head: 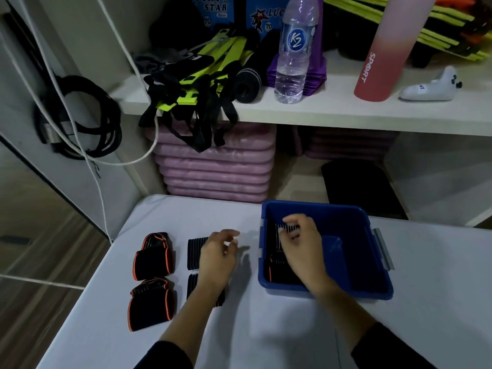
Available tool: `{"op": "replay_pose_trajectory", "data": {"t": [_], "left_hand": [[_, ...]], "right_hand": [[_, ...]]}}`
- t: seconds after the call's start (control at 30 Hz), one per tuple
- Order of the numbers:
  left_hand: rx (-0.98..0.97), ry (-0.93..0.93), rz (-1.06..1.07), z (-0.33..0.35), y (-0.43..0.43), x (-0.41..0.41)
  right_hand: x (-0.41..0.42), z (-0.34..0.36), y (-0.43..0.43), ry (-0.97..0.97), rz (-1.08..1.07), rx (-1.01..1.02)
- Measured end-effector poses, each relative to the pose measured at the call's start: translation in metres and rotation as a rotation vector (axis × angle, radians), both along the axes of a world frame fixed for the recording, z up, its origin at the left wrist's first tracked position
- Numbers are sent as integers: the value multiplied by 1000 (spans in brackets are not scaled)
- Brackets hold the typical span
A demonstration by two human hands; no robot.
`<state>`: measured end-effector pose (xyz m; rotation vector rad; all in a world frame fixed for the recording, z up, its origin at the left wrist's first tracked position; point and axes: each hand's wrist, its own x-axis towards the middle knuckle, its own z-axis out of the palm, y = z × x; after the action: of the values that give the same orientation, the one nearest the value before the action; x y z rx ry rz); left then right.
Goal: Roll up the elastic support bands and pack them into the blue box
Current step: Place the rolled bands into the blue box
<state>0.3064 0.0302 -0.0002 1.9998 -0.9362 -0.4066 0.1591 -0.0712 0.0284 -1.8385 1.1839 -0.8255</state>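
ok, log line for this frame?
right hand: holds striped black elastic band inside blue plastic box | left hand: open, empty

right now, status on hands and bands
Right hand pinches a striped band inside the blue box. Left hand open above another striped band on the table. Two orange-trimmed wraps wait further left. Nothing blocks the box.

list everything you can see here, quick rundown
blue box: one, blue, on the table at right
table: one, white, bottom
orange-edged bands: two, black and orange, table left
striped bands: two, black, under the left hand
held band: one, black striped, inside the box
packed band: one, black and orange, box floor
water bottle: one, clear, shelf
pink bottle: one, pink, shelf
foam mats: stack, pink, below shelf
left hand: open, over the striped bands
right hand: pinching the held band
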Motion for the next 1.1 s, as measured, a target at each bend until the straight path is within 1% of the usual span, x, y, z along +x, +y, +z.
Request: {"op": "replay_pose_trajectory", "data": {"t": [0.07,0.1,0.17,0.23,0.3,0.33,0.4,0.47,0.6,0.7,0.8,0.87,1.0,1.1], "left_hand": [[48,-34,163,-12,29,10],[88,-52,229,-18,42,13],[172,-51,285,-28,66,18],[274,-5,256,-36,80,19],[362,22,190,-44,88,19],[394,27,159,-48,89,19],[438,30,117,-54,91,20],[461,54,100,-58,92,21],[413,73,117,-56,94,19],[367,72,128,-56,97,17],[325,83,140,-56,98,15],[295,100,137,-54,99,12],[210,122,119,-47,97,10],[65,156,145,-28,95,11]], "right_hand": [[12,10,36,-80,164,1],[19,9,53,-83,243,7],[34,-3,79,1,370,40],[50,-27,96,169,435,128],[62,-53,105,341,417,256],[67,-63,107,381,397,336],[76,-75,110,396,361,480],[82,-80,110,364,313,563],[89,-87,109,340,192,693],[92,-89,110,369,205,642],[90,-87,112,328,161,599],[88,-85,111,299,168,597],[78,-71,105,172,183,601],[72,-50,101,72,228,492]]}}
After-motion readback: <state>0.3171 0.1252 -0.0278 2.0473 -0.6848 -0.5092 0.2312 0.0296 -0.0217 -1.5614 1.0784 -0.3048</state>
